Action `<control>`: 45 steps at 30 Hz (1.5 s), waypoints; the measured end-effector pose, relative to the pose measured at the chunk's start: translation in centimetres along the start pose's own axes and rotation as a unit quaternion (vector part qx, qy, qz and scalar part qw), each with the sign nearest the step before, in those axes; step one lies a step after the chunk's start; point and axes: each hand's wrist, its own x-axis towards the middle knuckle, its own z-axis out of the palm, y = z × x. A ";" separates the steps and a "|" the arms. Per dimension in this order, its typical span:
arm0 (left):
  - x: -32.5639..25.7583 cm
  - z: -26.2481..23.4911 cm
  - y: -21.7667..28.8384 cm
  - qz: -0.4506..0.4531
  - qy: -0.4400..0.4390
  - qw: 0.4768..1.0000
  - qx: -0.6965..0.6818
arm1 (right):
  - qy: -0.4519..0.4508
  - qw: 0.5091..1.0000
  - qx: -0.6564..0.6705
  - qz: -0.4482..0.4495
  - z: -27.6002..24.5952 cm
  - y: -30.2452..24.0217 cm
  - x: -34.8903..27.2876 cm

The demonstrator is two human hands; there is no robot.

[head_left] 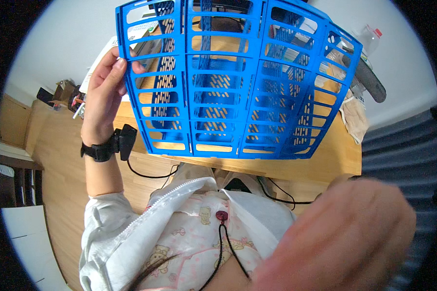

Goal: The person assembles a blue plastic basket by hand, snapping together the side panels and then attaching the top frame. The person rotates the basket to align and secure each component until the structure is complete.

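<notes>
A blue plastic file rack (185, 97) with slotted walls and several compartments fills the upper middle of the view, tilted so its open grid side faces me. My left hand (107, 85) is closed on the rack's left edge, thumb on the near side and fingertips showing through a slot. A black band with a small black device (126, 142) sits on that wrist. Large and smeared by motion, my right hand (349, 233) is at the lower right, apart from the rack. Its fingers cannot be made out.
Behind the rack lies a wooden table (342, 162). A clear bottle with a red cap (377, 33), a dark curved object (370, 80) and a beige cloth (355, 119) are at its right. A black cable (150, 176) hangs near the front edge; a dark curtain (403, 155) hangs right.
</notes>
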 end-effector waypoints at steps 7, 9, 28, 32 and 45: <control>0.3 -0.2 -0.1 0.029 0.016 0.999 0.000 | -0.009 0.956 -0.218 0.197 -5.5 -3.2 1.0; 0.2 -0.2 0.0 0.029 0.013 0.999 0.015 | -0.020 0.946 -0.258 0.194 -5.0 -3.2 0.8; -0.4 0.4 0.6 0.041 0.014 0.999 -0.022 | -0.054 0.915 -0.363 0.166 -4.4 -4.0 1.1; -0.1 0.7 0.6 0.016 0.024 0.999 -0.021 | -0.066 0.910 -0.373 0.167 -5.1 -4.3 0.9; -0.6 0.6 0.4 0.035 0.067 0.997 -0.021 | -0.058 0.896 -0.411 0.159 -4.7 -4.1 1.6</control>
